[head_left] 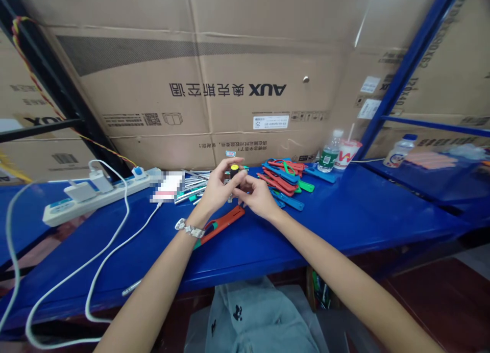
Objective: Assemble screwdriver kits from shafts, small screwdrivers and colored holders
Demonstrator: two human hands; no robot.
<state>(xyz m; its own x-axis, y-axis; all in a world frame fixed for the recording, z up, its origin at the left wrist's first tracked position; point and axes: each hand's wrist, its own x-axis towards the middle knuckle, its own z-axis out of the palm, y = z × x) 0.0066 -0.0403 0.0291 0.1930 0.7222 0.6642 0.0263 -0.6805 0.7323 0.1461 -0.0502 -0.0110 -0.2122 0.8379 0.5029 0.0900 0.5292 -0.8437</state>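
My left hand (216, 190), with a metal bracelet at its wrist, is closed around a short black piece with a yellow top (234, 170), perhaps a screwdriver handle. My right hand (259, 196) meets it from the right, its fingers pinched together just below the black piece; what they grip is hidden. Just under the hands an orange plastic handle with green parts (224, 224) lies on the blue table (325, 225). Behind my left hand are several shiny metal rods (187, 194). A heap of red, blue and green plastic handles (281, 179) lies beyond my right hand.
On the left lie a white power strip (111, 195) with plugs and loose white cables (126, 210), plus a blurred-out flat object (167, 186). A water bottle (329, 151) and a paper cup with a straw (347, 154) stand back right. Cardboard (229, 52) walls the back.
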